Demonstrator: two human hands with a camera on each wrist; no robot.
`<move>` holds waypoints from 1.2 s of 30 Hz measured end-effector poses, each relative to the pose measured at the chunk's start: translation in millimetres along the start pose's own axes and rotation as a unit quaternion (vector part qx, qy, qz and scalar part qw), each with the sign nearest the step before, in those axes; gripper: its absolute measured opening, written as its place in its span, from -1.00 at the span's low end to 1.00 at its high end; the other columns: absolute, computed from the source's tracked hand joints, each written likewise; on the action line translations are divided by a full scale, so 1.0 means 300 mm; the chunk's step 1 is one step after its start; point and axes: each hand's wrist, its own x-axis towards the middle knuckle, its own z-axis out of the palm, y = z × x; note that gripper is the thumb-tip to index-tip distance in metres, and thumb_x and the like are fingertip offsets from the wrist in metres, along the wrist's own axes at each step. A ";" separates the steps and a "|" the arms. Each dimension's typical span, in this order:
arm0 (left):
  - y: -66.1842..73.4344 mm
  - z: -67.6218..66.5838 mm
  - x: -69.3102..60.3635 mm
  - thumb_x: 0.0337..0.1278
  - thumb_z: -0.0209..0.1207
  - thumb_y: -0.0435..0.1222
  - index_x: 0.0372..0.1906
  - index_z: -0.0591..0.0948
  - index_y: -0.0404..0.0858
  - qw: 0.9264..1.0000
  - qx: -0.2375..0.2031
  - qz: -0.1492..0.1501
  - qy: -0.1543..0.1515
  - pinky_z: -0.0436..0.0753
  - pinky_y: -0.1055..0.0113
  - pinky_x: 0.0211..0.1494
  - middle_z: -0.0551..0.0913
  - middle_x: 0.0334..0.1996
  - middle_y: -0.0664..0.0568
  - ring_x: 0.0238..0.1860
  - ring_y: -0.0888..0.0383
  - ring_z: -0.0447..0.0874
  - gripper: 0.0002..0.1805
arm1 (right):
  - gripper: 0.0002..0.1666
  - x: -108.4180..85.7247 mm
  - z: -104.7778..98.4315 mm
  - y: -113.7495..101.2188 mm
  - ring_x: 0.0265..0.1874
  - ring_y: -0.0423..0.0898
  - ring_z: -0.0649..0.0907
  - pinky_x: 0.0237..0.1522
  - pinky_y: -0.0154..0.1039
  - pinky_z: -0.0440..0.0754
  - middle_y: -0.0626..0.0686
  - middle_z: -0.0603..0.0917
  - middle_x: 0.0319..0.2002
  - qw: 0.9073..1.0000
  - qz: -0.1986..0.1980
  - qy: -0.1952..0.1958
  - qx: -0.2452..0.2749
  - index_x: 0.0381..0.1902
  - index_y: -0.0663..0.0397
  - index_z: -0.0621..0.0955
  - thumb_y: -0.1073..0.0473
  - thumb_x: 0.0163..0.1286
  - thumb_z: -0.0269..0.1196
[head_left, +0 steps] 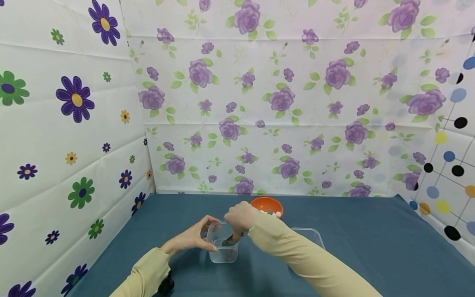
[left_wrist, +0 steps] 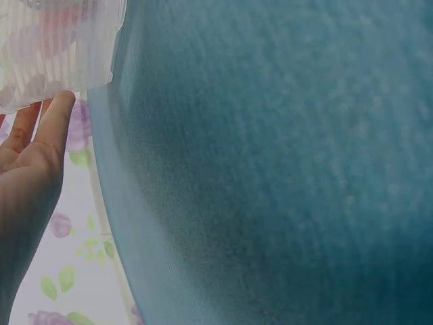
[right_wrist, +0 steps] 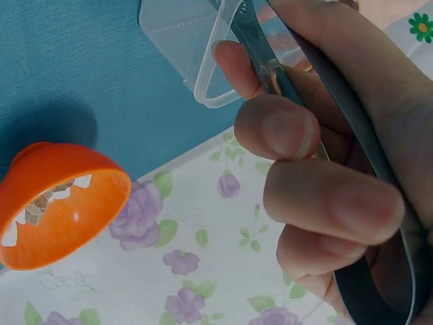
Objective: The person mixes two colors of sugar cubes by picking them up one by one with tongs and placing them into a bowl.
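Note:
A clear plastic container [head_left: 224, 256] stands on the table, with my left hand [head_left: 191, 238] gripping its left side, thumb at the front and fingers behind. Its ribbed wall [left_wrist: 67, 54] shows above the fingers in the left wrist view. My right hand [head_left: 241, 218] reaches over the container's right rim and holds metal tongs [right_wrist: 348, 101], their bent end inside the palm. Inside the container the tongs' tips point down; whether they pinch anything cannot be told. In the right wrist view the fingers [right_wrist: 331, 196] curl around the tongs.
An orange bowl [right_wrist: 74, 159] with white and brownish pieces stands behind my right hand. Another clear container [head_left: 308, 229] is partly covered by my right forearm. Blue cloth [head_left: 356, 239] covers the table; flowered sheets [head_left: 315, 165] hang behind it and at the sides.

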 end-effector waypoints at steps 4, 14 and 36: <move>0.000 0.000 -0.001 0.00 0.27 -0.35 0.24 0.17 -0.30 1.000 -0.001 -0.001 0.002 0.34 -0.02 0.04 0.23 0.17 -0.10 0.23 -0.14 0.10 -0.29 | -0.60 -0.005 0.016 0.024 -0.78 -0.25 0.43 -0.69 -0.38 0.39 -0.19 0.43 -0.81 0.999 -0.013 0.026 0.025 -0.77 -0.14 0.53 -0.20 -0.04 0.38; -0.004 0.003 -0.001 0.00 0.28 -0.34 0.24 0.17 -0.29 1.000 0.004 -0.005 0.003 0.33 -0.03 0.04 0.20 0.18 -0.12 0.22 -0.13 0.11 -0.28 | -0.45 -0.039 0.079 0.123 -0.88 -0.28 0.07 -0.76 -0.39 0.00 -0.18 0.05 -0.90 0.982 -0.064 0.090 0.154 -0.95 -0.15 0.37 -0.14 0.02 0.37; 0.011 0.003 0.001 -0.01 0.29 -0.30 0.22 0.20 -0.26 1.000 0.021 -0.006 0.012 0.26 -0.09 0.09 0.17 0.19 -0.13 0.25 -0.14 0.07 -0.30 | -0.62 -0.096 0.163 0.222 -0.75 -0.28 0.24 -0.64 -0.37 0.16 -0.23 0.28 -0.74 0.949 -0.092 0.168 0.249 -0.81 -0.23 0.54 -0.10 0.15 0.28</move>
